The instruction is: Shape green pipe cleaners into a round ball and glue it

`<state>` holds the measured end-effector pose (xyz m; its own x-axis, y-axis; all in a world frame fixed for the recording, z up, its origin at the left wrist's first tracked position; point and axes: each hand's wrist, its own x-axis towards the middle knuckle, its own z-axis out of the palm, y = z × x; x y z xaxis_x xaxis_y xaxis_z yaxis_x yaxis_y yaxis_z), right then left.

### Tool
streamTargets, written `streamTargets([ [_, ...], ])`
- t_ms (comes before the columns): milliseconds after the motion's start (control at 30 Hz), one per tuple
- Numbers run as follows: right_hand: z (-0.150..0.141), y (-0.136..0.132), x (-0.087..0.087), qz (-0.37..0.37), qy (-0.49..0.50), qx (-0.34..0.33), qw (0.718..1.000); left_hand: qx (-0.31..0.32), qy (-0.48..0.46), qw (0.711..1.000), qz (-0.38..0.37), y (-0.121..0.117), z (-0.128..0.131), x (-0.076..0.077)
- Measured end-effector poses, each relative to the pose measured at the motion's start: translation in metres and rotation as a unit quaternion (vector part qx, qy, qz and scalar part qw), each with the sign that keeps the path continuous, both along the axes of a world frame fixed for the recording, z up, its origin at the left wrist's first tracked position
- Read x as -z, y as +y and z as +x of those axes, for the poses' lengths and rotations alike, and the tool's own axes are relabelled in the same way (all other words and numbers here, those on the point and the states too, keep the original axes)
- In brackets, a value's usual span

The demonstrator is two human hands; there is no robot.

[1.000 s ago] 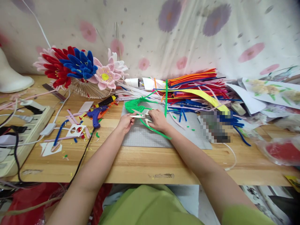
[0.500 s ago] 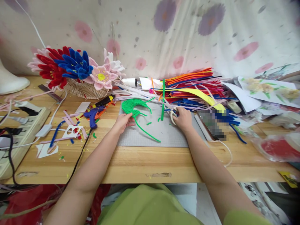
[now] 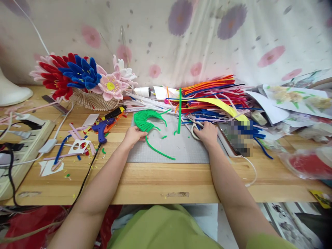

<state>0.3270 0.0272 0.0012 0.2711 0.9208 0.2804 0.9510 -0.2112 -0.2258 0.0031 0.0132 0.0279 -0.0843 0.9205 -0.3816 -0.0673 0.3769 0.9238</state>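
Observation:
My left hand (image 3: 135, 136) pinches the lower end of a curved green pipe-cleaner piece (image 3: 142, 120), a ridged crescent with loose ends. One long green stem trails from it over the grey cutting mat (image 3: 166, 152). On the mat's right side my right hand (image 3: 208, 133) has its fingers curled at the cream handles of the scissors (image 3: 194, 132), whose blades point up and left. The fingertips are partly hidden. Between my hands, a straight green strip (image 3: 180, 112) lies upright in view, with small green offcuts (image 3: 164, 137) near it.
Bundled coloured pipe cleaners (image 3: 210, 86) lie behind the mat. A blue glue gun (image 3: 102, 129), paper scraps and a power strip (image 3: 28, 155) are at the left, below fluffy flowers (image 3: 83, 72). A phone (image 3: 233, 140) with a white cable lies right of my right hand.
My right hand and the scissors have shifted a little to the right. My left hand stays at the green piece, slightly lower and further left in view.

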Motion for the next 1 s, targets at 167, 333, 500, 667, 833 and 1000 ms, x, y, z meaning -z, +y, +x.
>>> streamTargets([
  [167, -0.003, 0.001, -0.012, 0.037, 0.020, -0.006, 0.999, -0.013, -0.008, 1.000, -0.011, 0.000, -0.003, -0.004],
  [333, -0.029, 0.020, -0.030, 0.015, 0.138, -0.095, 0.986, 0.016, -0.044, 0.999, -0.015, -0.001, -0.007, -0.006],
  [500, -0.055, 0.056, -0.022, -0.066, 0.277, -0.076, 0.956, 0.040, -0.041, 0.998, -0.028, 0.001, -0.012, -0.007],
  [667, -0.061, 0.069, -0.017, -0.095, 0.382, -0.046, 0.918, -0.003, -0.009, 1.000, 0.006, 0.004, -0.009, 0.001],
  [833, -0.055, 0.066, -0.021, -0.059, 0.388, -0.067, 0.917, -0.031, -0.008, 0.992, 0.124, 0.008, -0.008, 0.005],
  [1000, -0.050, 0.061, -0.020, 0.041, 0.385, -0.123, 0.914, -0.037, -0.003, 0.974, 0.226, 0.009, -0.007, 0.001],
])
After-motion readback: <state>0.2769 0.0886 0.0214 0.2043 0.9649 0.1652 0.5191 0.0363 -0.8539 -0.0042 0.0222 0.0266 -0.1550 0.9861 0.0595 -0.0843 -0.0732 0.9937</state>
